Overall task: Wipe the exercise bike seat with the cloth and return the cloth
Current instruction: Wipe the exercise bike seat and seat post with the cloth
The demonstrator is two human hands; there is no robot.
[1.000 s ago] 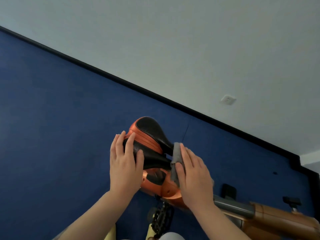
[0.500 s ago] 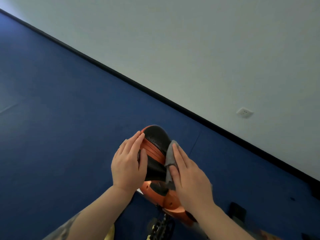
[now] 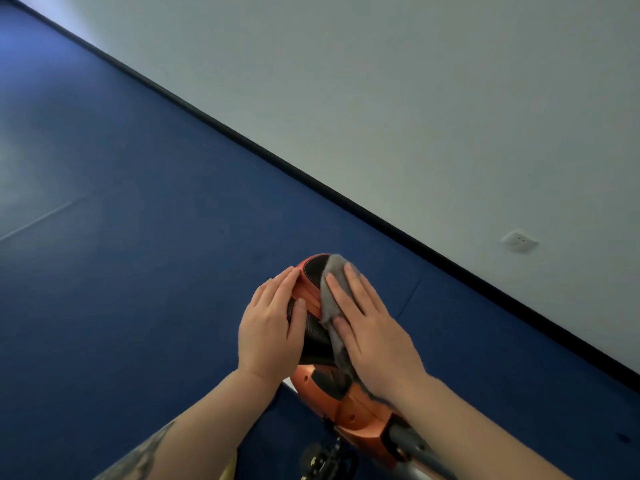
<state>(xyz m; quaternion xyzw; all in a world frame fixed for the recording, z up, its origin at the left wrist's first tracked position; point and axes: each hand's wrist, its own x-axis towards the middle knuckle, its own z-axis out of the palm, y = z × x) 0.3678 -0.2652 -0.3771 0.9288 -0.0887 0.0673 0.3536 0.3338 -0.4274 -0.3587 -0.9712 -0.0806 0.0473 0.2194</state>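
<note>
Head view: right hand [image 3: 375,336] apparently flat on cloth [image 3: 330,299].

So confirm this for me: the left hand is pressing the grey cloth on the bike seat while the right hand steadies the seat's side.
Not quite: the hands are swapped. In the head view the right hand lies flat on the grey cloth, pressing it on the bike seat, while the left hand steadies the seat's side.

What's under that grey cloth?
The grey cloth lies on the bike seat, black with orange trim, pressed flat by the right hand. The seat's right side is hidden beneath cloth and hand. The left hand rests on the seat's left edge.
</note>
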